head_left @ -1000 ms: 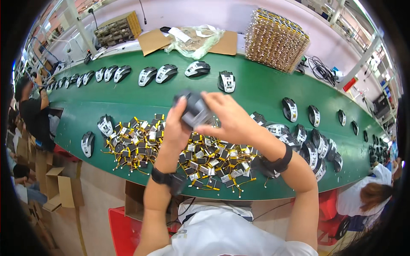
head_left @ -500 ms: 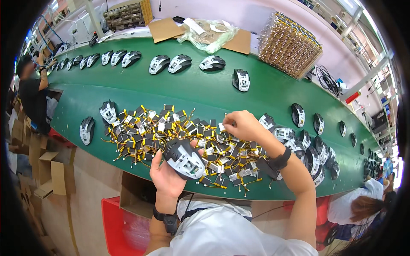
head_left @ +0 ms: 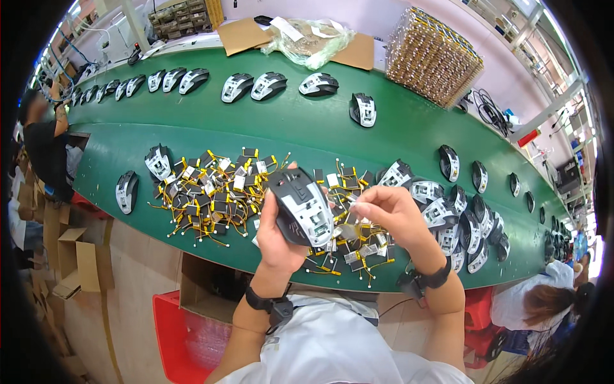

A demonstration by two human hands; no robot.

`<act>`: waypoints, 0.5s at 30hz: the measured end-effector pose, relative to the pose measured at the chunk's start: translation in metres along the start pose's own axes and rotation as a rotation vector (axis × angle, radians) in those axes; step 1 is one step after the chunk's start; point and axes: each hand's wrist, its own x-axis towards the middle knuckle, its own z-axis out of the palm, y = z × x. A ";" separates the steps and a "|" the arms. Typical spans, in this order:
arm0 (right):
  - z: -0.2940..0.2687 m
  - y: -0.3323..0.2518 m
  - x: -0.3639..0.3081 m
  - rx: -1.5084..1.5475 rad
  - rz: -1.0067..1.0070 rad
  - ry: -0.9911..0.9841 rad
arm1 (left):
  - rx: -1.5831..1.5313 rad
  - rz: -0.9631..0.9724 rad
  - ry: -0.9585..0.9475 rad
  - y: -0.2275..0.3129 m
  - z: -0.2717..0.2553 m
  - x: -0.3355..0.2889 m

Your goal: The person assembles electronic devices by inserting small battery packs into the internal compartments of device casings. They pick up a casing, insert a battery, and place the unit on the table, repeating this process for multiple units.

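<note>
A partly assembled black and silver computer mouse rests in my left hand, with the fingers wrapped round its side and its open silver part facing up. Just right of it, my right hand is closed in a pinch on the thin lead of a small battery. That battery hangs blurred below the fingertips, and the pinched end is too small to make out well. Beneath both hands spreads a loose heap of small flat batteries with yellow tape, thin wires and white connectors.
More mice are piled at the right of the green table. Others stand in a row along the back, and two lie at the left. A tall stack of trays, cardboard and plastic wrap are behind. Co-workers sit at both ends.
My right hand has come down and right from the heap, with a battery lead now between its fingers. The mouse in my left hand has risen and turned more upright toward it.
</note>
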 end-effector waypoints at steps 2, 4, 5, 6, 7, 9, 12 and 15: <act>0.010 -0.003 -0.016 0.046 0.001 -0.005 | 0.031 0.027 0.004 -0.007 0.007 0.003; 0.022 -0.010 -0.029 0.024 0.012 -0.012 | 0.064 0.034 0.036 -0.012 0.013 0.003; 0.029 -0.017 -0.035 0.080 0.027 -0.007 | 0.077 0.029 0.048 -0.014 0.015 0.002; 0.032 -0.008 -0.039 0.077 -0.032 -0.015 | 0.090 0.024 0.060 -0.016 0.016 0.002; 0.032 -0.009 -0.040 0.032 0.006 -0.001 | 0.092 0.019 0.047 -0.018 0.016 0.001; 0.031 -0.014 -0.045 -0.055 0.077 0.028 | 0.100 0.008 0.017 -0.021 0.016 0.000; 0.028 0.003 -0.044 -0.198 -0.128 0.179 | 0.127 0.009 0.023 -0.026 0.017 -0.001; 0.030 0.011 -0.043 -0.277 -0.229 0.293 | 0.147 0.004 0.029 -0.030 0.019 -0.001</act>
